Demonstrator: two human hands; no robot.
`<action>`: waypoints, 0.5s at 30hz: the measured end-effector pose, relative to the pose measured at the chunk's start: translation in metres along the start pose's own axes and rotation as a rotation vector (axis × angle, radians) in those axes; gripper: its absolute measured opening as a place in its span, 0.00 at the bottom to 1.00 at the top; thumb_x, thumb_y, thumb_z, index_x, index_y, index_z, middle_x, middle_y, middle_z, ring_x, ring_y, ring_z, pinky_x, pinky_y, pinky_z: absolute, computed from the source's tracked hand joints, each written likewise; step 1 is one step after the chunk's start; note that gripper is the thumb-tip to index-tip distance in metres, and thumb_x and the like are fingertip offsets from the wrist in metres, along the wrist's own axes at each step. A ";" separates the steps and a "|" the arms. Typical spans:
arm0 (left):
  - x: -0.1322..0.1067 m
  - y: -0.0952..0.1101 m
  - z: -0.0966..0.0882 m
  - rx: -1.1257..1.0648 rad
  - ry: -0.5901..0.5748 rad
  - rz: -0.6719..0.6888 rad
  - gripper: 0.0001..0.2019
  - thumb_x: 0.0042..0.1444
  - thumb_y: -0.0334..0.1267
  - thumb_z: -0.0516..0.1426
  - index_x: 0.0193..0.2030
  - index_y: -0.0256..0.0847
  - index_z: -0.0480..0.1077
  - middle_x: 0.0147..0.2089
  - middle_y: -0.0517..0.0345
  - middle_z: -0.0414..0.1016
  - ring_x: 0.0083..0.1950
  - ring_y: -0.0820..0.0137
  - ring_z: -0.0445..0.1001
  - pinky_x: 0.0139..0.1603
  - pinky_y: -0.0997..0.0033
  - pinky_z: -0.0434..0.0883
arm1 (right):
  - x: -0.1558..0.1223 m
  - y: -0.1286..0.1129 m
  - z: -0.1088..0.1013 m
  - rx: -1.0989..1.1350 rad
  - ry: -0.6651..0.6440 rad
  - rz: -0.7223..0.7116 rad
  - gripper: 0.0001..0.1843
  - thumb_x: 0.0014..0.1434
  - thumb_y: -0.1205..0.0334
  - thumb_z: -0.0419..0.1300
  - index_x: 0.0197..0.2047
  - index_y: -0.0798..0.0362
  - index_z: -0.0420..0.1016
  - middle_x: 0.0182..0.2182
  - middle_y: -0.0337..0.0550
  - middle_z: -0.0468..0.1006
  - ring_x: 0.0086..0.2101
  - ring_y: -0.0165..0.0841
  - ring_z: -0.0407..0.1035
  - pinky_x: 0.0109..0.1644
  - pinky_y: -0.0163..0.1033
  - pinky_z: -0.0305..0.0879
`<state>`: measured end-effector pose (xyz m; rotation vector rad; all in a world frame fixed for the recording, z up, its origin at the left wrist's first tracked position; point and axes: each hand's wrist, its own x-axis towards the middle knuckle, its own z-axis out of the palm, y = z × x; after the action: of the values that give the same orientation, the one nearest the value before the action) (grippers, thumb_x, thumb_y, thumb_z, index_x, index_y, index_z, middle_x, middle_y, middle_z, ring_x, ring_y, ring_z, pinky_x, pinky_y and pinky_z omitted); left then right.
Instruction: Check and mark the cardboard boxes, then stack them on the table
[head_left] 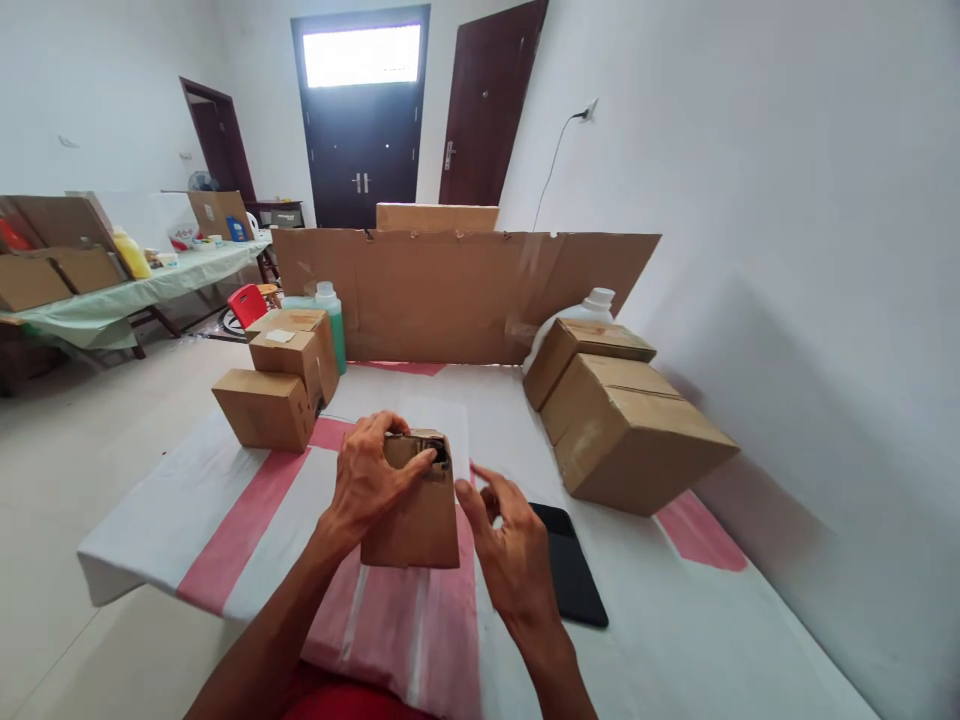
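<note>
In front of me stands a small cardboard box [411, 525] on the cloth-covered table, with a dark torn opening at its upper edge. My left hand [369, 472] grips the top of this box from the left, its thumb lying at the opening. Just to the right of the box is my right hand [510, 540], its thumb and fingers apart with nothing visible between them. A black flat tablet-like slab [574, 570] lies partly behind the right hand. What is inside the box cannot be made out.
Cardboard boxes [262, 408] and a green-liquid bottle [335, 330] stand at the left. Larger boxes [637, 440] and a white jug [592, 306] are at the right, near the wall. A cardboard panel [442, 295] closes the table's back. Another table [172, 290] stands far left.
</note>
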<state>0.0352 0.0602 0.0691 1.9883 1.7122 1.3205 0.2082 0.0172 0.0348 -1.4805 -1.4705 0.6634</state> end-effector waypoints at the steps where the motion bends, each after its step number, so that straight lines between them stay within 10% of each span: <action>1: -0.004 0.004 0.001 0.027 0.000 0.013 0.11 0.54 0.41 0.67 0.40 0.44 0.71 0.40 0.58 0.78 0.45 0.60 0.76 0.49 0.58 0.71 | 0.007 -0.003 0.002 -0.001 0.043 -0.031 0.31 0.64 0.35 0.55 0.54 0.53 0.78 0.38 0.47 0.79 0.35 0.41 0.73 0.43 0.46 0.70; 8: -0.017 0.003 0.003 0.049 0.036 0.165 0.10 0.57 0.34 0.64 0.46 0.46 0.77 0.44 0.58 0.79 0.48 0.59 0.77 0.52 0.57 0.71 | 0.021 -0.021 0.040 -0.061 0.152 -0.106 0.14 0.63 0.62 0.50 0.45 0.52 0.75 0.42 0.50 0.76 0.40 0.42 0.73 0.48 0.47 0.70; 15: -0.011 -0.007 -0.002 0.079 0.056 0.204 0.10 0.61 0.45 0.64 0.46 0.46 0.79 0.45 0.56 0.79 0.49 0.58 0.76 0.54 0.56 0.70 | -0.006 0.013 0.031 0.118 0.077 -0.087 0.19 0.74 0.52 0.48 0.60 0.49 0.70 0.51 0.47 0.77 0.49 0.36 0.74 0.53 0.40 0.71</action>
<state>0.0302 0.0521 0.0606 2.2415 1.6454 1.4040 0.1865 0.0203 0.0083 -1.3299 -1.4040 0.6228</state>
